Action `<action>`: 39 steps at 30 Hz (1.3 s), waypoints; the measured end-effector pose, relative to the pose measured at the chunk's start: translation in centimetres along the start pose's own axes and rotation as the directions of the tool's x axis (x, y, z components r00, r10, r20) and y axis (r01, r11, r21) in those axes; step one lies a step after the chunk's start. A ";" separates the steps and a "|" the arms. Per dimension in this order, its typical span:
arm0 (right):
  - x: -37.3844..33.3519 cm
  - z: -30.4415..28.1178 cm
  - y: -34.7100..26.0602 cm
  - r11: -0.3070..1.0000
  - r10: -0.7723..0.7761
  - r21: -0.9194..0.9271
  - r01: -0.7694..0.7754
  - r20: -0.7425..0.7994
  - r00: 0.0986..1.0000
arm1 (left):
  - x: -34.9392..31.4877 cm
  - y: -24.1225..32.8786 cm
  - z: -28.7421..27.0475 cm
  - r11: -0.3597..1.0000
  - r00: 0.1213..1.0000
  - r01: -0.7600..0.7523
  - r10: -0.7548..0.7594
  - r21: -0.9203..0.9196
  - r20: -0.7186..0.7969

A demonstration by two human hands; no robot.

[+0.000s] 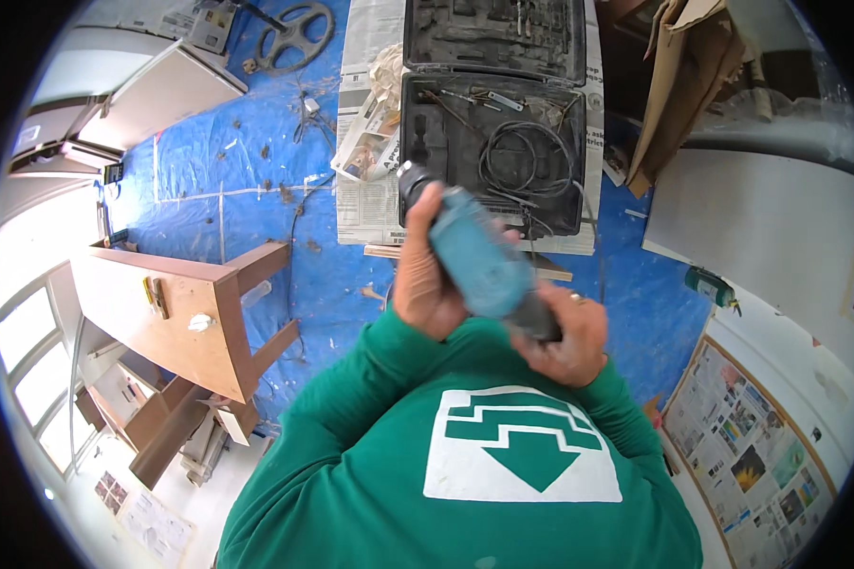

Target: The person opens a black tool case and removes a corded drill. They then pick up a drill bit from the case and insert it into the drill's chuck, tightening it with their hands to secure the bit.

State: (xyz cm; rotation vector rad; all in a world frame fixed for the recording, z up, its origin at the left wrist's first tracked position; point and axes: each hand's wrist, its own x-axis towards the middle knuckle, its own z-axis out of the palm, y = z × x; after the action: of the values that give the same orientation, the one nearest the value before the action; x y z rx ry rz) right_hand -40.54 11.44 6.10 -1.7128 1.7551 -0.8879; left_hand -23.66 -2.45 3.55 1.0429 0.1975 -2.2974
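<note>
A teal power drill (484, 256) with a black chuck (411, 178) is held tilted in front of my chest, its chuck toward the far left. My left hand (425, 280) grips it along the side behind the chuck, thumb up near the front. Around the drill's dark rear end (538, 318) my right hand (574, 337) is closed. The drill is a little blurred. Beyond my hands lies an open black tool case (565, 204), its moulded tray holding a coiled black cable (484, 152), a few drill bits (457, 96) and a small metal strip.
The case stands on a newspaper-covered table (365, 223). Blue plastic sheeting (190, 223) covers the floor. At left are a wooden furniture piece (161, 284) and windows; at right, a white panel (759, 223), torn cardboard (678, 95) and a green tool (712, 287). A hand wheel (299, 38) lies far left.
</note>
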 end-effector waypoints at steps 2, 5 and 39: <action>1.0 1.2 0.9 0.956 -0.203 0.218 0.196 0.009 0.979 | -0.4 1.6 -3.6 0.998 1.000 -0.015 0.013 -0.065 -0.025; 1.5 1.3 3.3 0.987 -0.126 0.102 0.128 -0.027 0.992 | -2.6 2.7 -8.1 0.984 0.995 -0.078 0.086 -0.162 0.044; 12.1 -4.6 -0.2 0.778 0.376 0.626 -0.049 -0.402 0.835 | -7.3 3.0 -10.1 0.944 0.812 -0.180 0.302 -0.278 0.499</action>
State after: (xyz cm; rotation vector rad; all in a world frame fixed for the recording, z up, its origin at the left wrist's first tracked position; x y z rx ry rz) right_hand -44.56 -0.19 10.10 -0.8718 1.6665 -1.6822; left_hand -11.75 2.18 2.32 0.2640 0.0768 -2.1719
